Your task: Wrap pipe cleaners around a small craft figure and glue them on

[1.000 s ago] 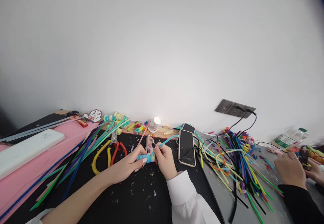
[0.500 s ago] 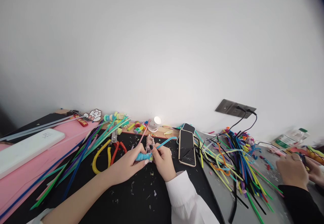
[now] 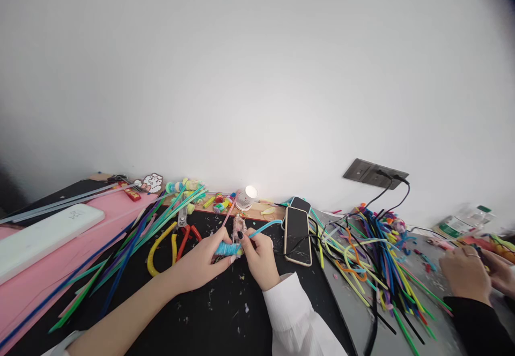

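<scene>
My left hand (image 3: 201,262) is closed around a small coil of light blue pipe cleaner (image 3: 226,249) just above the black mat (image 3: 209,313). My right hand (image 3: 259,257), in a white sleeve, pinches the free end of the same blue pipe cleaner (image 3: 263,227), which runs up and to the right from the coil. A small pink figure (image 3: 238,223) stands just behind the fingers.
Long coloured pipe cleaners (image 3: 137,238) fan out on the left beside pliers (image 3: 183,232) and a yellow loop (image 3: 156,249). Two phones (image 3: 296,228) lie to the right. A tangled pile of pipe cleaners (image 3: 374,249) covers the grey surface. Another person's hands (image 3: 466,273) work at far right. A white case (image 3: 44,232) lies on pink sheet.
My hands have shifted slightly away and the blue free end has swung a little. The other person's hands at far right have moved together.
</scene>
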The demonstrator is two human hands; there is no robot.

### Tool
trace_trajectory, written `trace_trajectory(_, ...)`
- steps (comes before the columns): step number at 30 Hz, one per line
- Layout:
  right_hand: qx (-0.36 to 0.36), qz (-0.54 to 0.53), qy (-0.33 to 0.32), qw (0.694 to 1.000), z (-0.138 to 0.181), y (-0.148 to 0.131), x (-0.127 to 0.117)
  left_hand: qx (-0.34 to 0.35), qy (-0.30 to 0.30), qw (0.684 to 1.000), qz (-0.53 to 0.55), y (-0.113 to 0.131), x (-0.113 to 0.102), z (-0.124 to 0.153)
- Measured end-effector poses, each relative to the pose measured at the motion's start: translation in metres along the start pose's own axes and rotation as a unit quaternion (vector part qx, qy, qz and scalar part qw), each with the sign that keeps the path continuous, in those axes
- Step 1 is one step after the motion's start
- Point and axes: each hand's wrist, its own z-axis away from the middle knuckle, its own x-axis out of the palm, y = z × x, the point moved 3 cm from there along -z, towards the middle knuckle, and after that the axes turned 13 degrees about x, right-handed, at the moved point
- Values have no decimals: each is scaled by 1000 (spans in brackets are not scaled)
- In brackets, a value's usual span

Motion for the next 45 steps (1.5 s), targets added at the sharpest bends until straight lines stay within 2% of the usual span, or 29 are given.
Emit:
trace_trajectory(30, -23, -1, 13, 1000, 0, -1, 0, 3, 12, 1000, -3, -2, 1, -3)
trace_trajectory(40, -105, 49, 30, 993, 7, -10, -1, -14, 63, 998, 0, 3, -5, -6)
trace_trajectory(45, -134, 87, 17, 987, 10, -21, -1, -56, 105, 993, -21, -3, -7, -6)
